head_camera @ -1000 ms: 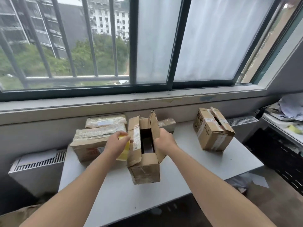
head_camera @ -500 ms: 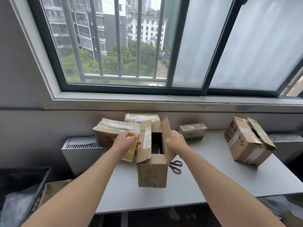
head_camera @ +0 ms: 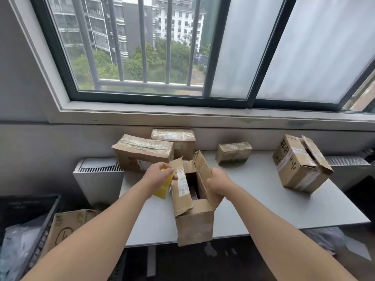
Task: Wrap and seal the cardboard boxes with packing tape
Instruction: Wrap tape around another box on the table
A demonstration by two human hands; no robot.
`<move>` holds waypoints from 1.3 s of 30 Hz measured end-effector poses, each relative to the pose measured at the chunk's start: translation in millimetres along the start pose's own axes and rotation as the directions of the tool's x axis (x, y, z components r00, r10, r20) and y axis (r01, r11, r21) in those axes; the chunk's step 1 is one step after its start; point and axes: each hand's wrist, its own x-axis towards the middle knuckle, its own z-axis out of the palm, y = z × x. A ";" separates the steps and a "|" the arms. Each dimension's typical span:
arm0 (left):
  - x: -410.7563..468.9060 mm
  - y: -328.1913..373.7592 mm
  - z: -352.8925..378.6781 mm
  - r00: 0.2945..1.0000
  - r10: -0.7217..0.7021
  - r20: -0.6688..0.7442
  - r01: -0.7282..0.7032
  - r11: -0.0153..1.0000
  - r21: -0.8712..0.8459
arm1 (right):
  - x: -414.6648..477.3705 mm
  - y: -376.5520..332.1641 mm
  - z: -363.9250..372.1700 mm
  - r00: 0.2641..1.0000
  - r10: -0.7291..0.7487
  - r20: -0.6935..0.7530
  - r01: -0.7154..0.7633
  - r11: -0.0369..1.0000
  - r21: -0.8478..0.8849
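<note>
Left hand [head_camera: 157, 176] grips yellow tape roll [head_camera: 163, 189] beside open box [head_camera: 194, 222]. Right hand [head_camera: 218, 182] grips its right flap [head_camera: 203, 173], probably to fold it shut.

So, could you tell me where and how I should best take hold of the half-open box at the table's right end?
Grip the half-open box by its two opposite side walls, low down, coming from the near edge of the table. Its top flaps stand loose and crumpled, so they would probably bend rather than carry it; the walls look firmer.
</note>
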 end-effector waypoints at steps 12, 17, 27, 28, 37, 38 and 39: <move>2.6 0.9 15.9 0.999 -0.032 -0.036 0.033 0.999 0.009 | 36.7 35.0 -18.4 0.979 -0.202 0.029 0.203 0.950 -0.238; 1.4 -0.7 28.3 0.988 -0.133 -0.073 0.134 0.991 0.014 | 74.6 59.8 -18.5 0.952 -0.298 0.066 0.303 0.899 -0.315; 14.2 9.7 53.1 0.950 -0.234 -0.206 0.231 0.972 -0.038 | 137.2 99.5 -27.3 0.820 -0.481 0.312 0.572 0.663 -0.482; 16.5 11.3 56.6 0.950 -0.235 -0.207 0.231 0.972 -0.047 | 140.0 102.2 -29.1 0.814 -0.479 0.328 0.581 0.659 -0.478; 33.3 17.5 65.5 0.957 -0.247 -0.155 0.248 0.969 -0.012 | 157.4 106.5 -38.5 0.763 -0.347 0.545 0.635 0.560 -0.532; 33.8 18.2 65.5 0.957 -0.245 -0.154 0.247 0.969 -0.007 | 156.5 107.0 -35.5 0.768 -0.338 0.544 0.632 0.538 -0.557; 34.8 18.5 65.5 0.958 -0.243 -0.153 0.245 0.970 -0.006 | 153.6 107.2 -32.4 0.775 -0.338 0.534 0.626 0.519 -0.582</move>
